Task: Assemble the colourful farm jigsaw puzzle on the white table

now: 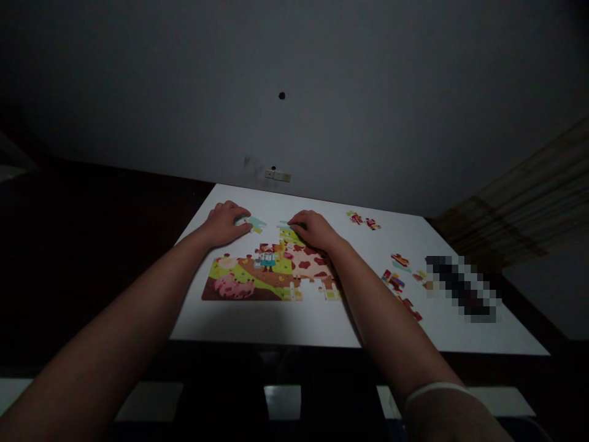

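Observation:
A partly joined jigsaw puzzle (239,270) lies flat on the white table, with a pink pig, a figure in a teal apron and a brown-spotted cow on it. My left hand (226,224) grips the left edge of a small joined section of puzzle pieces (257,223) between thumb and fingers. This light blue and green section lies apart from the main picture, with a gap to its right. My right hand (313,229) has its fingertips closed on a blue-green puzzle piece (283,224) at the picture's top edge. My right forearm hides the picture's right side.
Loose puzzle pieces (363,220) lie at the table's back right. Several more puzzle pieces (394,280) are scattered right of my right forearm. A dark blurred object (460,285) rests near the right edge. Behind the white table (221,325) stands a wall with sockets (278,176).

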Demonstrator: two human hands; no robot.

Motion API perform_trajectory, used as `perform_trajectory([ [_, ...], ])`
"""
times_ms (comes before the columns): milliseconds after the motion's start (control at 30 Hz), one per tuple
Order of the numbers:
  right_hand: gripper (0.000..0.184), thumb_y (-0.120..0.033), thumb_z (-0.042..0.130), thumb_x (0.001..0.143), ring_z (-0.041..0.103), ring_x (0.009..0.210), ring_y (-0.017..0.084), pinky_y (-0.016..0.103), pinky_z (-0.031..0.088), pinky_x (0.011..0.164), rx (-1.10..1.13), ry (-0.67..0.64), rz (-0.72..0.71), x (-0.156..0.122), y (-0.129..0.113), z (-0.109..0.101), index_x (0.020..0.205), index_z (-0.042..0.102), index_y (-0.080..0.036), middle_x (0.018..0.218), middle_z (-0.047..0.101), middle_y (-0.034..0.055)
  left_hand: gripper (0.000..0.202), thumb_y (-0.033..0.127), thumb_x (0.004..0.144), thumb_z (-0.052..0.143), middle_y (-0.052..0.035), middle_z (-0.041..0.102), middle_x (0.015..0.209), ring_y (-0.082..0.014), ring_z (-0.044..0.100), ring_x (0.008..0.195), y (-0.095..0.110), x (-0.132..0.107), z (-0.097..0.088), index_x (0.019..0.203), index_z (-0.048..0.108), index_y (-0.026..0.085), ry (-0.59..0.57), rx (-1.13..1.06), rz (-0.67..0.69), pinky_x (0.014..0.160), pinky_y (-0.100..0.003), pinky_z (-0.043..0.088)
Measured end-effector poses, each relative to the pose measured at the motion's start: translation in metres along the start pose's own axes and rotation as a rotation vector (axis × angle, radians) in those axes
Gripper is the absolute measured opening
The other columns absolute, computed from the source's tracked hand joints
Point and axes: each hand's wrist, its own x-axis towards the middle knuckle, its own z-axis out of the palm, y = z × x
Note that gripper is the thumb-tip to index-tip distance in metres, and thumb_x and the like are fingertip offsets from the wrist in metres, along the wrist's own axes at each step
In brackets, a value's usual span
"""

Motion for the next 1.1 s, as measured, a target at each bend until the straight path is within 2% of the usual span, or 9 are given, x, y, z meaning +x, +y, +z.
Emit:
perform_trajectory([
  [133,0.021,-0.03,0.059,0.102,0.074,0.098,0.03,0.038,0.05,0.09,-0.067,-0.133,0.076,-0.007,-0.012,-0.009,0.098,0.079,-0.027,0.1,0.08,0.0094,0.06,0.064,0.089,0.057,-0.0159,0.059,0.133,-0.04,0.053,0.128,0.0,0.0,0.0,0.133,0.074,0.026,-0.004,0.012,-0.01,0.111,-0.057,0.044],
  [200,0.018,-0.035,0.064,0.101,0.073,0.108,0.031,0.038,0.051,0.094,-0.08,-0.193,0.09,-0.012,-0.017,-0.008,0.109,0.077,-0.028,0.115,0.079,0.0107,0.06,0.064,0.089,0.057,-0.0158,0.06,0.134,-0.04,0.053,0.128,0.0,0.0,-0.001,0.133,0.075,0.026,-0.008,0.013,-0.013,0.111,-0.057,0.043],
  [300,0.049,-0.049,0.069,0.097,0.053,0.145,0.036,0.045,0.045,0.115,-0.101,-0.225,0.088,-0.019,-0.024,0.0,0.14,0.065,-0.026,0.158,0.057,0.0124,0.062,0.065,0.089,0.056,-0.016,0.06,0.133,-0.0405,0.053,0.128,0.001,0.001,-0.002,0.132,0.075,0.025,-0.014,0.016,-0.017,0.112,-0.056,0.043],
  [400,0.071,-0.06,0.062,0.099,0.03,0.16,0.038,0.056,0.034,0.126,-0.12,-0.237,0.144,-0.027,-0.03,0.01,0.159,0.049,-0.024,0.172,0.036,0.0126,0.064,0.067,0.088,0.053,-0.0151,0.059,0.133,-0.0407,0.052,0.128,0.0,0.003,-0.002,0.133,0.075,0.026,-0.027,0.046,-0.015,0.113,-0.055,0.042],
  [600,0.072,-0.061,0.035,0.111,0.025,0.162,0.029,0.047,0.021,0.131,-0.229,-0.077,0.092,-0.047,-0.039,0.022,0.164,0.034,-0.012,0.175,0.027,0.0147,0.068,0.068,0.091,0.049,-0.0151,0.058,0.132,-0.0401,0.05,0.128,-0.007,0.014,0.001,0.135,0.072,0.02,-0.032,0.125,0.014,0.115,-0.056,0.038],
  [767,0.066,-0.053,0.034,0.114,0.033,0.159,0.025,0.04,0.024,0.13,-0.262,-0.022,0.012,-0.067,-0.041,-0.001,0.162,0.037,-0.009,0.173,0.035,0.0144,0.073,0.07,0.092,0.046,-0.0178,0.059,0.134,-0.043,0.052,0.13,-0.022,0.023,0.004,0.138,0.07,0.019,-0.051,0.175,0.064,0.114,-0.058,0.039],
  [867,0.058,-0.048,0.043,0.111,0.038,0.157,0.022,0.035,0.028,0.129,-0.262,0.077,0.083,-0.102,-0.028,-0.029,0.161,0.044,-0.018,0.171,0.04,0.0091,0.072,0.07,0.091,0.049,-0.0179,0.06,0.135,-0.0441,0.052,0.131,-0.029,0.025,0.005,0.139,0.07,0.02,-0.045,0.167,0.068,0.112,-0.058,0.04],
  [933,0.048,-0.039,0.045,0.11,0.047,0.15,0.024,0.039,0.035,0.126,-0.241,0.109,0.223,-0.138,-0.01,-0.049,0.156,0.052,-0.027,0.162,0.053,0.0059,0.073,0.07,0.09,0.051,-0.0179,0.061,0.137,-0.0451,0.053,0.13,-0.03,0.024,0.006,0.139,0.07,0.019,-0.036,0.148,0.062,0.11,-0.058,0.041],
  [1100,0.035,-0.022,0.055,0.101,0.064,0.129,0.033,0.045,0.045,0.114,-0.335,0.139,0.686,-0.236,0.047,-0.087,0.132,0.07,-0.018,0.136,0.07,0.0205,0.076,0.072,0.085,0.055,-0.0185,0.064,0.137,-0.0483,0.054,0.128,-0.027,0.026,0.003,0.135,0.073,0.017,-0.035,0.086,0.049,0.108,-0.06,0.041],
])
